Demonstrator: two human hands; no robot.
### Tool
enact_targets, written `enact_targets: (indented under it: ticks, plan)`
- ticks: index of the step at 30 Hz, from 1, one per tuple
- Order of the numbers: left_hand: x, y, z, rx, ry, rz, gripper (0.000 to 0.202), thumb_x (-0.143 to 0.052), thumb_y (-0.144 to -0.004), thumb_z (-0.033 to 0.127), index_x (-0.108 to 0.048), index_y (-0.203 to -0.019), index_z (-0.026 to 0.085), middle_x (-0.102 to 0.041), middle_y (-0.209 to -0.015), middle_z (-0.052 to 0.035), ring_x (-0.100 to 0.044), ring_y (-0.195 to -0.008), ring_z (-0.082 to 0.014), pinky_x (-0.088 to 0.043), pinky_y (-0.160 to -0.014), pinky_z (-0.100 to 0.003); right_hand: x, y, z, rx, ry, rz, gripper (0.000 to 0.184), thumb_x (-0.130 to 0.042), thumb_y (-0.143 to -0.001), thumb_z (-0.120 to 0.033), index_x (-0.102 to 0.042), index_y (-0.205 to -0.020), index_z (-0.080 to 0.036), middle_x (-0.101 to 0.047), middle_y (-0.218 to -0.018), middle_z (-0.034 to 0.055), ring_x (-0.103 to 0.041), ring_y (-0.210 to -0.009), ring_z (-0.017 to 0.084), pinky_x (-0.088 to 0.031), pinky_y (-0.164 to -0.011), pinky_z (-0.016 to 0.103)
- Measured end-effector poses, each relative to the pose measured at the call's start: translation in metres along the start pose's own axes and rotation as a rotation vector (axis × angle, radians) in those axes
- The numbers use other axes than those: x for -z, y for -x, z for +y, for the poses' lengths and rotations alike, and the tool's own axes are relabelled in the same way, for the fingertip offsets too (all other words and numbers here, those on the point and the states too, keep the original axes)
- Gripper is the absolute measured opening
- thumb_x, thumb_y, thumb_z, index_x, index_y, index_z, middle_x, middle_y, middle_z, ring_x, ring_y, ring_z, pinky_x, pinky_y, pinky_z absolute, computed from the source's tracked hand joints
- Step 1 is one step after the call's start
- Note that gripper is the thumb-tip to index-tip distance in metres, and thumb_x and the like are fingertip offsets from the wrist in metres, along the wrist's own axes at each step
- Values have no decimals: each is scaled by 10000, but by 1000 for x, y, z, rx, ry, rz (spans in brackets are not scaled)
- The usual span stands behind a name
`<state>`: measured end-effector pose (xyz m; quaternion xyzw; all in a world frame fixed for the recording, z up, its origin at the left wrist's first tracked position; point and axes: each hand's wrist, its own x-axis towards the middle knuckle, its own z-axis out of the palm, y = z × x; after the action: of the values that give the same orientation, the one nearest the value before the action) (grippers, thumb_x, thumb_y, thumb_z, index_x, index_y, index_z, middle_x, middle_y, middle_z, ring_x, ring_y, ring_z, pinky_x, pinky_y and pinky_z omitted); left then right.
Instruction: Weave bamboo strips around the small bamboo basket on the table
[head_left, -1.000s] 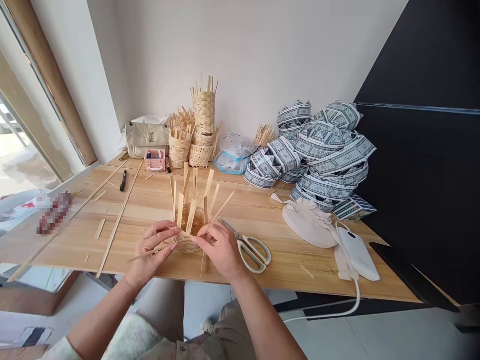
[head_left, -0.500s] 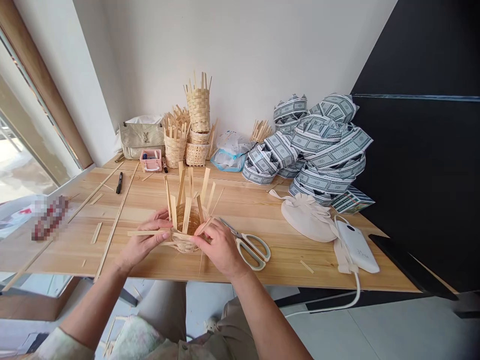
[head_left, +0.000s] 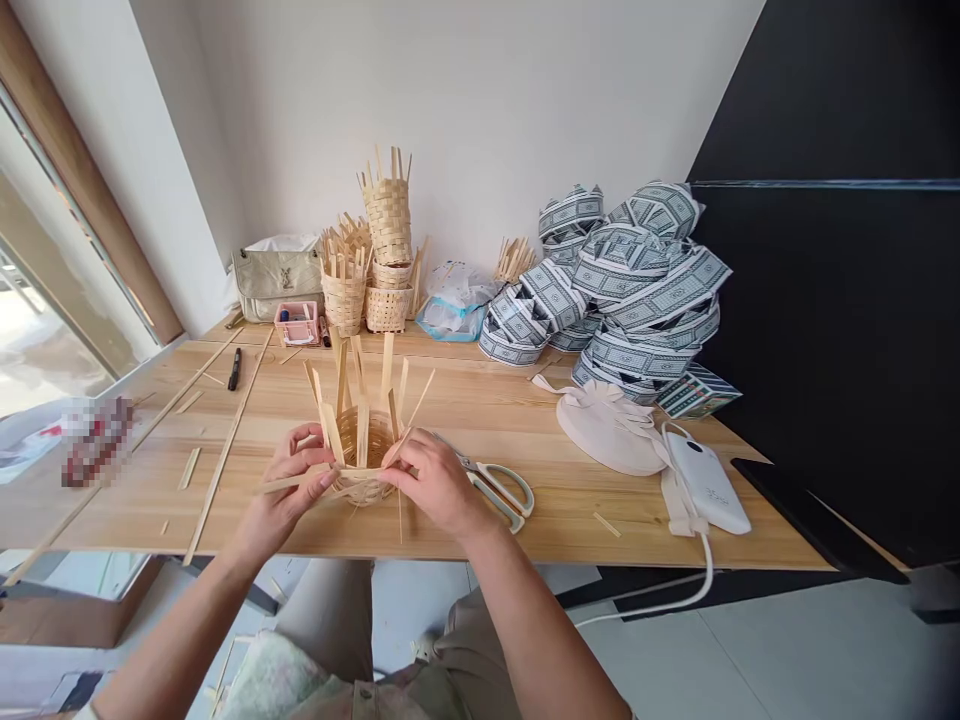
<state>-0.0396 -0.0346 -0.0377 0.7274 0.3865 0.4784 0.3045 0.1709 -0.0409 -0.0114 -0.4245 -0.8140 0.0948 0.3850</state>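
Unfinished bamboo basket (head_left: pixel 360 440), upright between both hands above pine tabletop (head_left: pixel 480 420), loose stakes splayed upward. Left hand (head_left: pixel 289 480): curled, pinching flat bamboo strip (head_left: pixel 279 484) near basket wall. Right hand (head_left: pixel 431 482): pinching same strip at weave. Scissors (head_left: pixel 499 490) just beside right hand

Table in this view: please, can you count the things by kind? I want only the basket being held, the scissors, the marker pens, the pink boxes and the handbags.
Half-woven bamboo basket: 1
Scissors: 1
Black marker pen: 1
Pink box: 1
Cream quilted handbag: 1
Total: 5
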Motion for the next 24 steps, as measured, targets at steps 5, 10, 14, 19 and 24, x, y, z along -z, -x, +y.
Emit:
enact_targets:
  ticks: [5,10,14,19,24]
  plan:
    - [-5,6,4,85,-11,94,210,-569,-798,406,-671,-802,222,-546,-1058,-52,-472,-1110,-230,-418,-939,-376,2,-6,6,45,-73,-77,146,-693,-715,-108,-581,-647,-172,-577,-715,3,-551,-726,148,-439,-685,264]
    - [-6,6,5,79,-33,95,253,-560,-793,441,-672,-794,214,-552,-1018,-56,-426,-1140,-238,-402,-949,-378,-2,-2,3,-12,-187,-19,161,-648,-731,-79,-576,-630,-183,-567,-705,-4,-547,-703,141,-439,-661,258]
    - [-10,8,9,76,-32,126,222,-542,-814,410,-661,-772,228,-569,-983,-45,-399,-1145,-233,-394,-953,-375,-3,12,0,-99,-296,235,119,-565,-769,-99,-614,-790,-206,-609,-806,13,-571,-796,154,-461,-739,287]
    - [-15,9,13,74,-73,130,216,-526,-828,403,-654,-783,235,-586,-909,-46,-397,-1140,-238,-395,-950,-387,-4,27,-11,-102,-176,440,187,-481,-828,-106,-639,-780,-195,-607,-772,34,-575,-749,150,-475,-696,278]
    - [-15,9,14,49,-92,106,205,-518,-837,398,-646,-825,238,-579,-956,-46,-396,-1162,-234,-401,-954,-379,-14,27,-21,-4,-35,322,248,-451,-859,-88,-667,-930,-185,-639,-786,53,-599,-727,141,-473,-653,229]
